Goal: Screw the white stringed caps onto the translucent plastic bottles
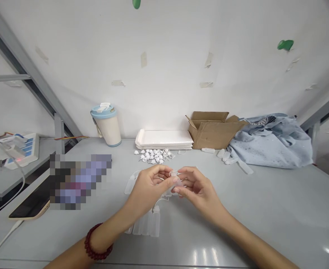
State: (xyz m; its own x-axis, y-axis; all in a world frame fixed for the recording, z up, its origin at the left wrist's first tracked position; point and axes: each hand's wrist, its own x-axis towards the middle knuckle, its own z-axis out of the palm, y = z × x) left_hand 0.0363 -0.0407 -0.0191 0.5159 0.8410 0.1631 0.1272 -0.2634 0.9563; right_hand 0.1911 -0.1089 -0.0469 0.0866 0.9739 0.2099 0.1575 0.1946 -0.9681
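Observation:
Between my fingertips, above the middle of the grey table, is a small translucent plastic bottle (177,181). My left hand (150,186) pinches it near its top, where a clear ring-like piece shows. From the other side my right hand (196,186) grips its body with thumb and fingers. Several similar translucent bottles (146,223) lie in a row below my left hand, one with a thin strap at its neck. Another bottle (130,184) lies partly hidden behind my left hand. A pile of small white pointed caps (154,155) sits just beyond my hands.
Behind the caps lies a stack of white padded envelopes (164,139), beside an open cardboard box (217,134). Loose bottles (230,158) lie near a light blue cloth bag (271,144). At left stand a tumbler (107,125), a phone (35,198) with a cable, and a power strip (27,151).

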